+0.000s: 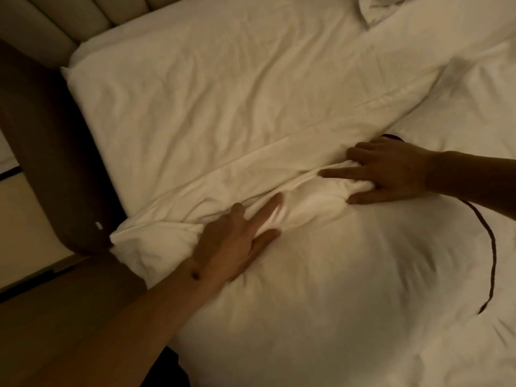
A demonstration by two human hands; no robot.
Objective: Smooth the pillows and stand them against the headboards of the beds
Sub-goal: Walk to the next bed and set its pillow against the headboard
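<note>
A puffy white pillow (335, 280) lies flat on the bed in front of me. Behind it another white pillow (223, 107) lies flat, reaching toward the beige padded headboard (50, 20) at the top left. My left hand (237, 241) rests on the near pillow's far left edge, fingers spread and pressing the bunched cover. At the same edge, further right, my right hand (391, 171) pinches a fold of the cover between thumb and fingers.
A brown padded panel (42, 141) runs down the bed's left side. A thin dark cord (491, 247) curves across the linen below my right wrist. Crumpled white bedding (377, 9) lies at the top right. Pale floor (19, 219) shows at the left.
</note>
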